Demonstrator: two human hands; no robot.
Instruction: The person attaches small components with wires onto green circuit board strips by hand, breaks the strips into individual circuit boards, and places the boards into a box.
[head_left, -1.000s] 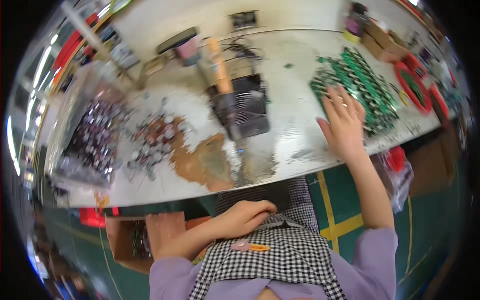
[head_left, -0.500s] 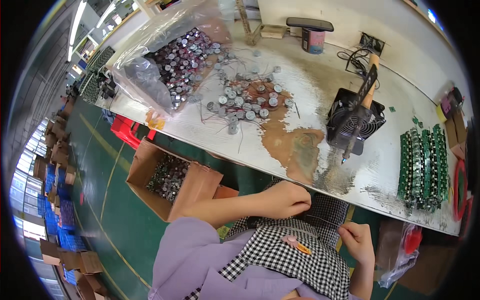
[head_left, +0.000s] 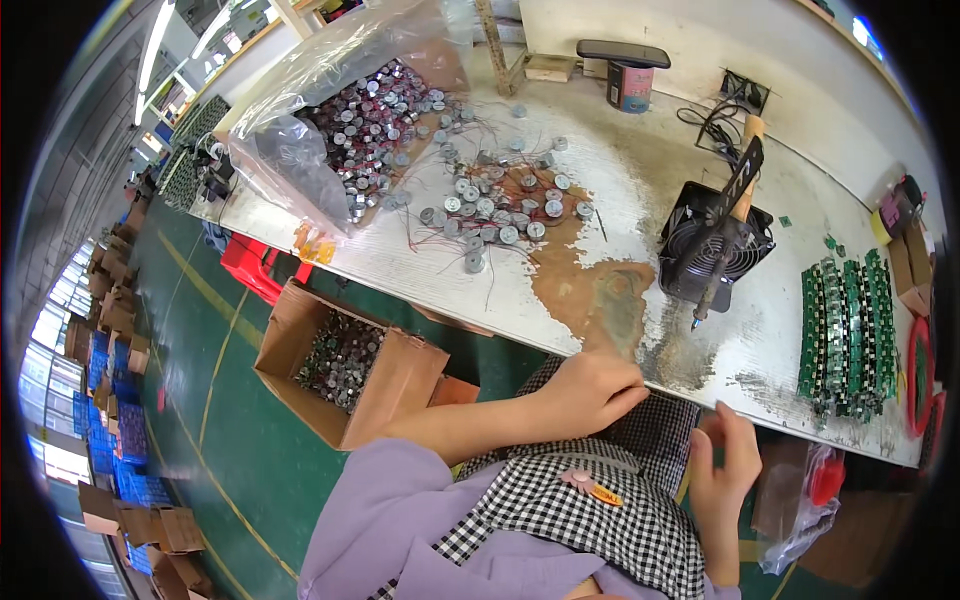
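My left hand [head_left: 597, 392] is just off the table's front edge, above my lap. Its fingers are closed in a pinch; whatever is between them is hidden. Farther right and a little lower, my right hand [head_left: 726, 455] is beside the table edge, with the index finger raised and the thumb apart from it; nothing shows in its grasp. On the table beyond my hands, a soldering iron [head_left: 722, 262] with a wooden handle leans across a black fan [head_left: 678, 243], its tip pointing down toward me. Small round motors [head_left: 508, 235] with thin red wires lie loose at centre left.
A clear plastic bag [head_left: 262, 150] of more motors lies back left. Rows of green circuit boards [head_left: 848, 335] lie at the right. Below the table's left side stands an open cardboard box [head_left: 405, 370] of small metal parts. A dark phone-like slab [head_left: 625, 52] tops a can [head_left: 630, 88].
Both hands have moved up toward the table edge, the left also slightly right. My right hand's pinch has opened. The thin strand that stretched between my hands is no longer visible.
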